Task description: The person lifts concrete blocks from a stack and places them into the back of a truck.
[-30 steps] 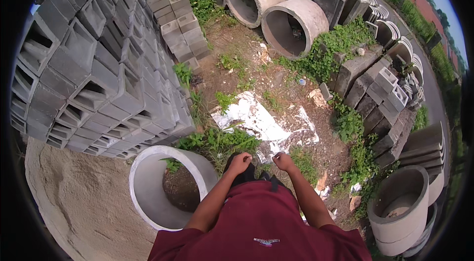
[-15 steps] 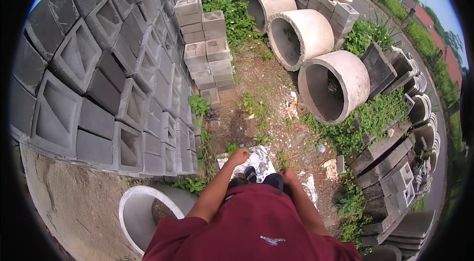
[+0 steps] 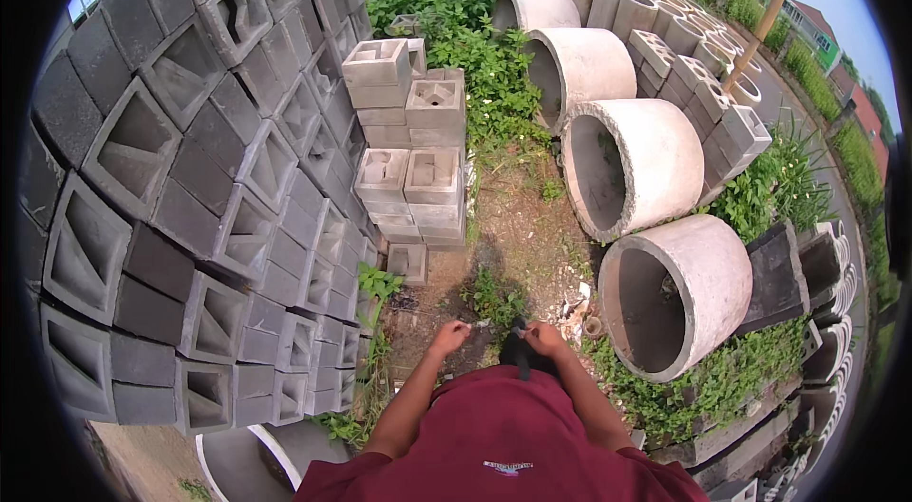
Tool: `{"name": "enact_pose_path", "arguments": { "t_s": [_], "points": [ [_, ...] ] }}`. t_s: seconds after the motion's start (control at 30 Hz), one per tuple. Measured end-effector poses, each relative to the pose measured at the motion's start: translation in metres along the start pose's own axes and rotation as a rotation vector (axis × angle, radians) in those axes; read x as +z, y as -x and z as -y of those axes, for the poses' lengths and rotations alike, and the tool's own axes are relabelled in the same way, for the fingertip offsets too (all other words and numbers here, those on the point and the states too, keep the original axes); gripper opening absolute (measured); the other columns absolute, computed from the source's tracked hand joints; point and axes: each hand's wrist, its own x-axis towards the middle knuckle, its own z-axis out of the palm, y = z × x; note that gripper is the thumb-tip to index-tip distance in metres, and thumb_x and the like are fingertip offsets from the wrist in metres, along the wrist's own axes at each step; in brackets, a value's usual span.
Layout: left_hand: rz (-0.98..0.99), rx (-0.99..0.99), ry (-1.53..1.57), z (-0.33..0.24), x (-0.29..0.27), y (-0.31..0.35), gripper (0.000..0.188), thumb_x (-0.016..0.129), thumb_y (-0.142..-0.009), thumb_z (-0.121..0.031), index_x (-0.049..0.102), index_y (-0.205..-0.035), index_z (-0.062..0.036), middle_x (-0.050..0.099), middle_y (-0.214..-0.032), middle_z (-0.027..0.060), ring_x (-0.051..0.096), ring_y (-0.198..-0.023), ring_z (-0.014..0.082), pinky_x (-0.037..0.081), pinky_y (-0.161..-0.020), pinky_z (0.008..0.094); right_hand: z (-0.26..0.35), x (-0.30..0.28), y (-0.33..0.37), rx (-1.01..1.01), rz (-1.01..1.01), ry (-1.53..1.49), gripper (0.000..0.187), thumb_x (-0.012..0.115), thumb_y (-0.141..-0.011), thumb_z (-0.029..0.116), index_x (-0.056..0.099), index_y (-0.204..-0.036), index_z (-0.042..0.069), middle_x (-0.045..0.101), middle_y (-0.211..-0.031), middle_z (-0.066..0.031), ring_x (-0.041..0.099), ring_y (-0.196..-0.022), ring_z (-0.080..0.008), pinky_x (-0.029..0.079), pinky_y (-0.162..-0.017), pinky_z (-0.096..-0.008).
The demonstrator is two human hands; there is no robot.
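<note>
My left hand [image 3: 450, 338] is held out in front of my waist, its fingers curled closed and nothing showing in them. A little to the right, my right hand [image 3: 544, 339] is also closed, with no object visible in its fingers. Neither hand touches anything around me. Below and between them a low green weed [image 3: 496, 298] grows out of the dirt path [image 3: 518, 227]. Nearest ahead on the left is a stack of grey hollow concrete blocks [image 3: 388, 181], with a single block [image 3: 408, 261] at its foot.
A tall wall of hollow blocks [image 3: 228, 217] lines the left side. Large concrete pipe rings [image 3: 708, 274] lie along the right. Leafy plants [image 3: 446, 37] grow beyond the stack. A bamboo pole [image 3: 769, 13] leans at the upper right. Another concrete ring [image 3: 242, 464] lies low on the left.
I have moved forward: the block stack and pipe rings appear closer and lower. The white sheet on the ground is out of sight. Both hands remain closed in front of me.
</note>
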Motion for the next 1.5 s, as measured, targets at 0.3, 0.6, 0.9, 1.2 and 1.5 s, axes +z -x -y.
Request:
{"name": "enact_pose_path", "arguments": {
  "t_s": [0.3, 0.6, 0.9, 1.2, 1.5],
  "points": [
    [-0.104, 0.151, 0.21, -0.143, 0.014, -0.152, 0.031, 0.062, -0.093, -0.029, 0.066, -0.101, 0.0007, 0.068, -0.087, 0.0065, 0.063, -0.08, 0.0153, 0.05, -0.077, 0.0302, -0.033, -0.146, -0.214, 0.001, 0.009, 0.06, 0.034, 0.063, -0.085, 0.033, 0.068, -0.1, 0.003, 0.068, -0.087, -0.0242, 0.066, -0.09, -0.0404, 0.051, -0.081, -0.0467],
    [-0.241, 0.107, 0.55, -0.213, -0.042, -0.338, 0.021, 0.06, -0.094, -0.017, 0.065, -0.104, 0.0008, 0.067, -0.089, 0.0057, 0.061, -0.08, 0.0122, 0.049, -0.074, 0.0259, -0.03, -0.182, -0.37, -0.086, 0.217, 0.148, 0.039, 0.063, -0.086, 0.041, 0.067, -0.1, 0.005, 0.07, -0.087, -0.0189, 0.067, -0.084, -0.0373, 0.053, -0.077, -0.0441],
    [-0.563, 0.065, 0.529, -0.295, -0.144, -0.494, 0.039, 0.065, -0.091, -0.034, 0.064, -0.108, 0.0014, 0.069, -0.093, 0.0088, 0.063, -0.085, 0.0152, 0.049, -0.078, 0.029, 0.06, -0.271, -0.595, -0.289, -0.01, 0.074, 0.039, 0.066, -0.087, 0.028, 0.057, -0.112, -0.002, 0.067, -0.079, -0.0205, 0.067, -0.079, -0.0369, 0.051, -0.07, -0.0442],
    [-0.872, -0.331, 0.71, -0.342, -0.211, -0.515, 0.08, 0.068, -0.083, -0.054, 0.042, -0.133, 0.0017, 0.055, -0.127, 0.0188, 0.054, -0.116, 0.0268, 0.044, -0.094, 0.0376, 0.15, -0.272, -0.746, -0.582, -0.081, 0.034, 0.073, 0.07, -0.084, 0.039, 0.038, -0.134, -0.004, 0.053, -0.116, -0.0294, 0.053, -0.106, -0.0453, 0.045, -0.088, -0.0489],
    [-1.06, -0.434, 1.049, -0.365, -0.235, -0.569, 0.117, 0.073, -0.072, -0.063, 0.01, -0.151, -0.0033, 0.027, -0.151, 0.0247, 0.032, -0.137, 0.0376, 0.031, -0.106, 0.0561, 0.203, -0.25, -0.907, -0.505, 0.358, -0.053, 0.088, 0.067, -0.086, 0.05, 0.028, -0.142, -0.006, 0.039, -0.14, -0.0302, 0.042, -0.13, -0.0399, 0.034, -0.106, -0.0462]
  ]
}}
